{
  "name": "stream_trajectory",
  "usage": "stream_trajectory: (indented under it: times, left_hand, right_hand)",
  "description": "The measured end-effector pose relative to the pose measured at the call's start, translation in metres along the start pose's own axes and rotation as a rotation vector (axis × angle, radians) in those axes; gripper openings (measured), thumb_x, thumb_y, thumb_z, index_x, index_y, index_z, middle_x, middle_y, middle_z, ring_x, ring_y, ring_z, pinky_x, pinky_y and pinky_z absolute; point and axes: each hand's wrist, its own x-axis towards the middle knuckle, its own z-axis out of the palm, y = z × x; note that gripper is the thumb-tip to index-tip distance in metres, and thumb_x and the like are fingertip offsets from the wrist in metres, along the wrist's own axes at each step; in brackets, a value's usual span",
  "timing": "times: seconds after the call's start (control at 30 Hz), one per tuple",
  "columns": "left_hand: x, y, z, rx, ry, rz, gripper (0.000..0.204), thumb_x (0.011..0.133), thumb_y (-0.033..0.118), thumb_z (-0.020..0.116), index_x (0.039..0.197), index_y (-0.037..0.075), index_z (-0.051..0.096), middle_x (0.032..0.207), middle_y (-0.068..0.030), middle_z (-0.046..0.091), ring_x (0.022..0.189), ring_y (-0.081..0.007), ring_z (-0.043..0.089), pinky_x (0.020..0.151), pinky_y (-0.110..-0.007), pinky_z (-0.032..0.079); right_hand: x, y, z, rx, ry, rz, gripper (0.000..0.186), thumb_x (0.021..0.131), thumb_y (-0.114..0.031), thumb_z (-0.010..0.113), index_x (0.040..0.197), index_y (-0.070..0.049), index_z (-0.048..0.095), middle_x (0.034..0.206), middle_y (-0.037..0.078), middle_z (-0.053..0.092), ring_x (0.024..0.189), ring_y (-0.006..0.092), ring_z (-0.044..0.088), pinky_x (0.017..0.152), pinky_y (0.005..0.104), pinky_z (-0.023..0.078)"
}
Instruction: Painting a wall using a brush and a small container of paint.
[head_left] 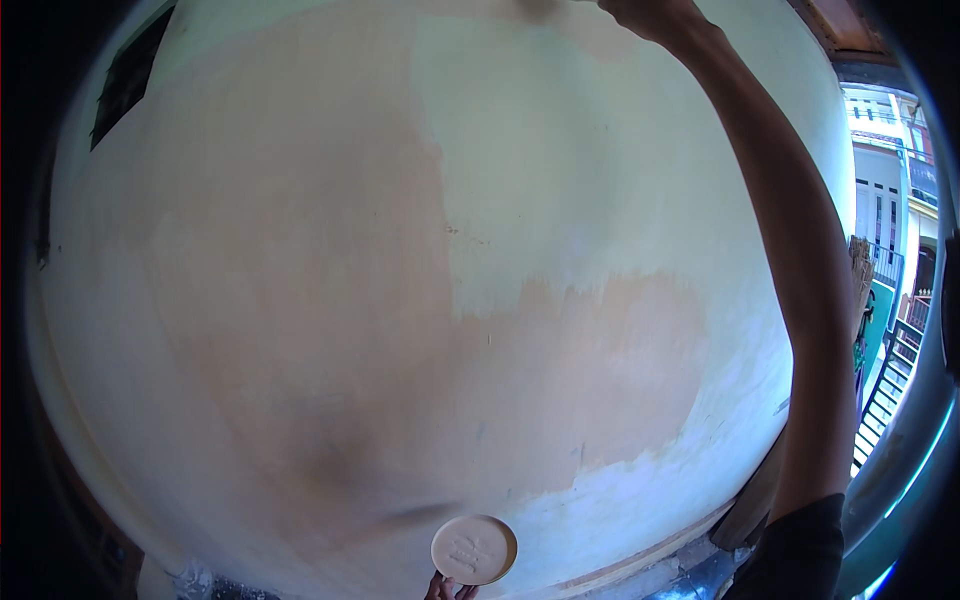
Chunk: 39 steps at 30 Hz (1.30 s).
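Note:
My right hand [640, 18] is raised to the top edge, against the wall [520, 200], with fingers curled round a thin handle whose tool is mostly out of frame. The wall is pale green with large patches of peach-beige coating. Low in the middle, my left hand [452, 588] grips a round shallow container [473, 550] from underneath, with creamy peach paint in it.
A dark opening [130, 75] is at the upper left. Along the right are wooden pieces [858, 260], a railing [890, 380] and a view onto houses [880, 180]. A ledge [640, 560] runs along the wall's foot, above dark glossy flooring [690, 580].

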Motion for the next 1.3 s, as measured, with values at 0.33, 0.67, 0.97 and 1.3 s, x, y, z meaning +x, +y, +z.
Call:
stream_trajectory:
  times: [0.33, 0.67, 0.97, 1.3]
  left_hand:
    - [-0.017, 0.03, -0.015, -0.019, 0.07, 0.009, 0.043, 0.093, 0.021, 0.057, 0.129, -0.001, 0.048, 0.116, -0.0152, 0.057, 0.097, -0.0318, 0.063, 0.079, -0.038, 0.058]
    - [0.006, 0.018, -0.051, 0.01, 0.045, -0.03, 0.044, 0.093, 0.02, 0.056, 0.131, 0.0, 0.046, 0.12, -0.0166, 0.053, 0.096, -0.0356, 0.063, 0.08, -0.038, 0.058]
    - [0.004, 0.03, -0.053, -0.051, 0.109, -0.009, 0.041, 0.094, 0.018, 0.055, 0.13, 0.001, 0.047, 0.117, -0.0154, 0.055, 0.093, -0.0357, 0.064, 0.077, -0.038, 0.059]
    - [-0.006, 0.033, -0.047, -0.122, 0.107, 0.007, 0.043, 0.094, 0.018, 0.054, 0.131, -0.001, 0.046, 0.117, -0.0171, 0.055, 0.093, -0.0332, 0.065, 0.076, -0.036, 0.059]
  right_hand:
    - [0.016, -0.079, -0.04, -0.087, -0.136, -0.003, 0.021, 0.078, -0.019, 0.066, 0.089, -0.002, 0.063, 0.091, 0.021, 0.065, 0.088, 0.0367, 0.065, 0.073, 0.0436, 0.054]
    - [0.054, -0.1, -0.013, 0.122, -0.046, -0.402, 0.013, 0.084, -0.011, 0.058, 0.091, -0.001, 0.063, 0.091, 0.017, 0.066, 0.084, 0.0342, 0.067, 0.066, 0.0419, 0.055]
    - [0.04, -0.163, -0.045, -0.15, -0.102, -0.272, 0.017, 0.08, -0.014, 0.064, 0.091, 0.0, 0.064, 0.091, 0.021, 0.065, 0.084, 0.0351, 0.067, 0.068, 0.0439, 0.056]
    - [0.013, -0.142, -0.015, 0.063, -0.128, -0.451, 0.025, 0.081, -0.02, 0.064, 0.097, -0.001, 0.062, 0.102, 0.022, 0.062, 0.094, 0.0364, 0.064, 0.075, 0.0448, 0.054]
